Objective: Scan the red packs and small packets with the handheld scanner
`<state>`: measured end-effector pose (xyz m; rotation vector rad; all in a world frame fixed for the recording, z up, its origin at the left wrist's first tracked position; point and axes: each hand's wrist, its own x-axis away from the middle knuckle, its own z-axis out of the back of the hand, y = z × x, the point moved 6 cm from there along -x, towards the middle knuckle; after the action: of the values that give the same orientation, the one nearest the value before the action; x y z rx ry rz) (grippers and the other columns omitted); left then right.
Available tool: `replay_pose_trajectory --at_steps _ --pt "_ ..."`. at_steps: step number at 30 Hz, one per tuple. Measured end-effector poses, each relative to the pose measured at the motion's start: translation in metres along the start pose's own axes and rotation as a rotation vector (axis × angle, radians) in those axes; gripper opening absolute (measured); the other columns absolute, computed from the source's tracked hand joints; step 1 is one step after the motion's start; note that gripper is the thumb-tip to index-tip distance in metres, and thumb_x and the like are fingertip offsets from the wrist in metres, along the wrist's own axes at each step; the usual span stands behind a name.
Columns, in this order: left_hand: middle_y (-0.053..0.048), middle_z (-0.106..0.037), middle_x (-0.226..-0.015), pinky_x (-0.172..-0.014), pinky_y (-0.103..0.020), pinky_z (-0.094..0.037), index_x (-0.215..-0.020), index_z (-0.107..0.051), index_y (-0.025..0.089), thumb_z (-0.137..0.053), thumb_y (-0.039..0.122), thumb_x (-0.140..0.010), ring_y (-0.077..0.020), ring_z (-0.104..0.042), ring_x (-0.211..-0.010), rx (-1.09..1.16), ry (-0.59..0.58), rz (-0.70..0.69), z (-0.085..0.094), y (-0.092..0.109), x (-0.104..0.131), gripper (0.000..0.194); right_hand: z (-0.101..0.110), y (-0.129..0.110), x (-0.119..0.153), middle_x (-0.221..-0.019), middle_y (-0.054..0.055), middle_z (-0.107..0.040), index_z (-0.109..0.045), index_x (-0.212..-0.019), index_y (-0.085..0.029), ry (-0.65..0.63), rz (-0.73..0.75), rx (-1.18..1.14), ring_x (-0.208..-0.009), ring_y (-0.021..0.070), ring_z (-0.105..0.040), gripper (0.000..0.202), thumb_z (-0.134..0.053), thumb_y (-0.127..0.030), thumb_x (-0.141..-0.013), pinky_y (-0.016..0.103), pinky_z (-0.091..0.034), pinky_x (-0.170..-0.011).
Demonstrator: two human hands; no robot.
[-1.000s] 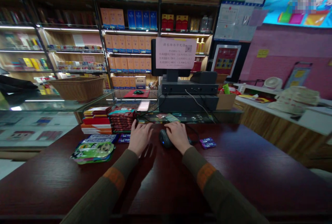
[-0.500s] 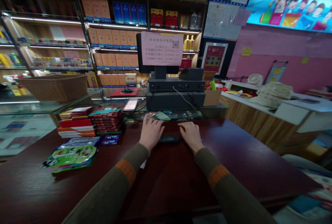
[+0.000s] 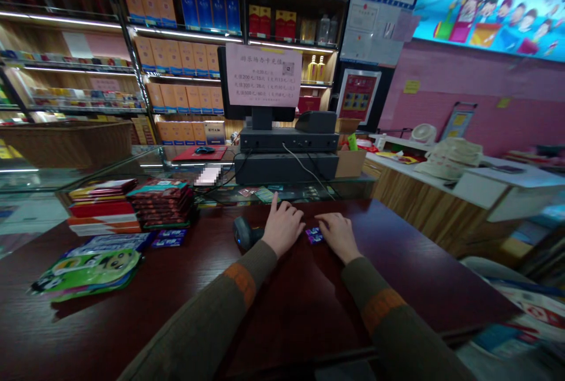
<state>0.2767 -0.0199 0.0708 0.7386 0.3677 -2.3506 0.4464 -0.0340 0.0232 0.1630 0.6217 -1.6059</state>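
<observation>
My left hand (image 3: pixel 283 229) is palm down over the dark wood table, with its outer finger stretched out and the others loosely bent. Just left of it lies a black handheld barcode scanner (image 3: pixel 243 234) with a small blue light; its handle runs behind the hand, and whether they touch I cannot tell. My right hand (image 3: pixel 341 236) hovers low or rests on the table, fingers pointing left and apart from the thumb. At its thumb side is a small purple packet (image 3: pixel 314 235), close to or touching it. Both palms are hidden.
To the left sit stacked red packets (image 3: pixel 161 203), red and orange boxes (image 3: pixel 103 210), purple packets (image 3: pixel 169 238) and a green panda-print bag (image 3: pixel 95 269). Behind the table stands a cash register (image 3: pixel 286 166) with a paper sign (image 3: pixel 263 78) and trailing cables on a glass counter.
The view has turned slightly right. Both hands have shifted right; the scanner now shows left of my left hand instead of between the hands. The purple packet has come into clear view.
</observation>
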Motion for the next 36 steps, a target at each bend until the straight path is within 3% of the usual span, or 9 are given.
replay_pose_trajectory --at_steps 7,12,17,24,31,36 --pt "-0.006 -0.074 -0.096 -0.123 -0.064 -0.005 -0.104 -0.07 0.02 -0.067 0.048 -0.086 -0.0281 -0.058 -0.109 -0.02 -0.08 -0.103 -0.028 0.026 -0.011 0.033 -0.009 0.023 0.004 -0.117 0.005 -0.074 -0.073 -0.111 -0.026 -0.063 -0.054 0.002 -0.115 0.0243 -0.059 0.031 -0.047 -0.02 -0.096 0.037 -0.037 -0.092" --pt "-0.007 -0.075 -0.093 -0.122 -0.064 -0.005 -0.104 -0.069 0.018 -0.067 0.055 -0.084 -0.0286 -0.06 -0.106 -0.038 -0.154 -0.099 -0.047 0.034 -0.013 0.042 -0.015 0.031 0.004 -0.118 0.005 -0.074 -0.072 -0.114 -0.026 -0.116 -0.089 -0.007 -0.116 0.0249 -0.06 0.031 -0.047 -0.021 -0.096 0.039 -0.038 -0.094" --pt "-0.008 -0.076 -0.088 -0.121 -0.066 -0.003 -0.1 -0.07 0.017 -0.066 0.054 -0.085 -0.0286 -0.062 -0.103 -0.089 -0.199 -0.087 -0.06 0.034 -0.013 0.04 -0.017 0.034 0.005 -0.118 0.006 -0.073 -0.072 -0.116 -0.026 -0.123 -0.111 -0.006 -0.115 0.0257 -0.061 0.031 -0.049 -0.024 -0.095 0.038 -0.04 -0.093" --pt "-0.008 -0.076 -0.09 -0.121 -0.066 -0.005 -0.101 -0.069 0.017 -0.069 0.043 -0.086 -0.028 -0.063 -0.102 -0.087 -0.236 -0.057 -0.063 0.038 -0.018 0.03 -0.02 0.04 0.005 -0.115 0.006 -0.075 -0.072 -0.115 -0.028 -0.089 -0.135 -0.055 -0.112 0.0272 -0.064 0.03 -0.054 -0.025 -0.091 0.039 -0.044 -0.092" --pt "-0.006 -0.072 -0.098 -0.12 -0.067 -0.006 -0.108 -0.065 0.019 -0.071 0.042 -0.085 -0.0263 -0.066 -0.096 -0.058 -0.226 0.024 -0.065 0.035 -0.021 0.034 -0.026 0.054 0.002 -0.102 0.004 -0.078 -0.075 -0.106 -0.026 0.018 -0.217 -0.416 -0.098 0.0225 -0.072 0.032 -0.061 -0.018 -0.078 0.035 -0.053 -0.09" --pt "-0.007 -0.069 -0.1 -0.122 -0.064 -0.005 -0.113 -0.064 0.018 -0.072 0.041 -0.083 -0.0261 -0.067 -0.096 -0.005 -0.258 0.057 -0.065 0.033 -0.019 0.039 -0.033 0.063 -0.001 -0.088 0.004 -0.078 -0.075 -0.097 -0.022 0.067 -0.298 -0.704 -0.084 0.0214 -0.073 0.031 -0.066 -0.023 -0.068 0.034 -0.057 -0.081"
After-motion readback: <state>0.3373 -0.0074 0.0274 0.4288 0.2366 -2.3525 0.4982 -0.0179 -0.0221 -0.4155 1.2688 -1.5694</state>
